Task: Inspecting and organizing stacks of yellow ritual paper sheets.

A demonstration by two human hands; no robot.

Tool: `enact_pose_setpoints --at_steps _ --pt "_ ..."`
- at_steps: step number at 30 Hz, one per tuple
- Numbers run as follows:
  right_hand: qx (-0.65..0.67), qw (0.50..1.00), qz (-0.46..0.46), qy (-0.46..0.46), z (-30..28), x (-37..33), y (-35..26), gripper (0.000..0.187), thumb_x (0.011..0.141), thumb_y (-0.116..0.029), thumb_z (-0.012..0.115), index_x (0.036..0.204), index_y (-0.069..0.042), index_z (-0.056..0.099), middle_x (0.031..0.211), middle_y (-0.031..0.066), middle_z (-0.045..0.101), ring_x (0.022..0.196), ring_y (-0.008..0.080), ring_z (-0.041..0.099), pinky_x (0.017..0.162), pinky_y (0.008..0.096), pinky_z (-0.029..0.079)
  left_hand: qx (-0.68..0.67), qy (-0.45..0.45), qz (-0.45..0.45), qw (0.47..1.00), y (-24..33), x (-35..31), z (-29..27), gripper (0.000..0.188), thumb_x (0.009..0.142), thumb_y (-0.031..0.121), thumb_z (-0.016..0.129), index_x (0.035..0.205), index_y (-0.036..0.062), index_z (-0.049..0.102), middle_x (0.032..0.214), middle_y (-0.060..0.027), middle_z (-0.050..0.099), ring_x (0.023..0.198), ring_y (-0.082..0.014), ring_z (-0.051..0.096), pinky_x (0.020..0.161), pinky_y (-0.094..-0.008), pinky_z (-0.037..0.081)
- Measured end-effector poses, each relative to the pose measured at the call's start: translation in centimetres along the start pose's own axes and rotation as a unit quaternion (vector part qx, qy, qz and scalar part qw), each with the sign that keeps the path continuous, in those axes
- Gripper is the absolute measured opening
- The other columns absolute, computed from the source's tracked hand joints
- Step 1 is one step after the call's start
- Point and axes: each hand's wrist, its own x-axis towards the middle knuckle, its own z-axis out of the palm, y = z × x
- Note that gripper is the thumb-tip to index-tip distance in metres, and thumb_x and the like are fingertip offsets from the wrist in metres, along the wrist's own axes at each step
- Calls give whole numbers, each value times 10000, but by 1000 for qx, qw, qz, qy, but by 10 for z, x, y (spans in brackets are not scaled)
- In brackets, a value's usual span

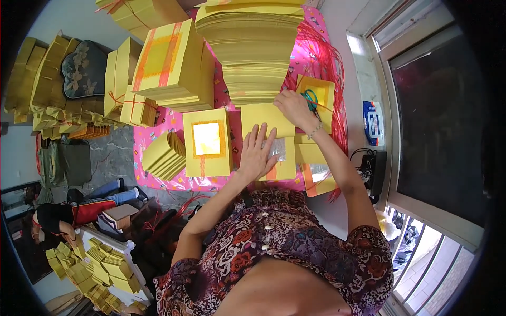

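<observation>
My left hand [256, 154] lies flat with fingers spread across a yellow paper sheet [268, 117] and the silvery square [279, 150] on the paper below it. At the sheet's upper right corner, the fingers of my right hand [296, 109] are bent and closed on its edge. Their tips are partly hidden. Just right of that hand, teal-handled scissors [310, 96] rest on another yellow paper with an orange-bordered square. Left of my left hand stands a yellow paper stack [231, 167], topped by a shiny square with an orange border.
A tall yellow paper stack [258, 58] rises at the back, beside a banded stack [168, 58]. Folded papers [162, 157] lean at left on the pink tablecloth [153, 181]. Red strings [337, 79] hang along the right edge. Another person [66, 216] handles yellow bundles at lower left.
</observation>
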Motion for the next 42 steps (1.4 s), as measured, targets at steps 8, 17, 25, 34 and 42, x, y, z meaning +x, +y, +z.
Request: enact_pose_setpoints --at_steps 8,17,25,34,42 --pt "104 993 23 -58 12 10 -14 205 941 -215 594 1032 -58 690 1016 123 679 980 323 649 853 449 514 -7 -7 2 1000 0 2 1 850 897 471 625 1575 108 262 1580 -233 269 1447 -445 255 1162 -554 241" --pt "117 986 57 -108 10 17 -27 209 948 -197 583 1055 -45 676 1032 139 672 1011 345 638 865 459 509 -8 -20 -2 1000 0 2 1 850 900 473 620 1575 106 258 1600 -195 257 1451 -443 245 1157 -558 244" --pt "113 986 73 -97 11 14 -30 213 943 -186 591 1077 -44 679 1033 153 666 1016 350 628 879 452 501 -2 -43 0 999 -1 2 0 847 901 477 622 1569 96 267 1614 -176 245 1463 -441 225 1165 -556 236" --pt "98 989 61 -96 18 9 -29 221 943 -173 583 1082 -33 683 1028 144 649 1037 340 615 897 443 497 -22 -39 1 999 -3 1 2 828 906 479 616 1561 90 291 1619 -174 240 1490 -436 174 1186 -563 200" --pt "120 991 55 11 16 1 -37 202 912 -120 619 1087 -41 684 1001 142 635 1001 335 607 875 433 497 -13 -64 2 998 -4 2 4 880 889 541 609 1566 88 277 1623 -178 227 1499 -453 138 1196 -567 174"
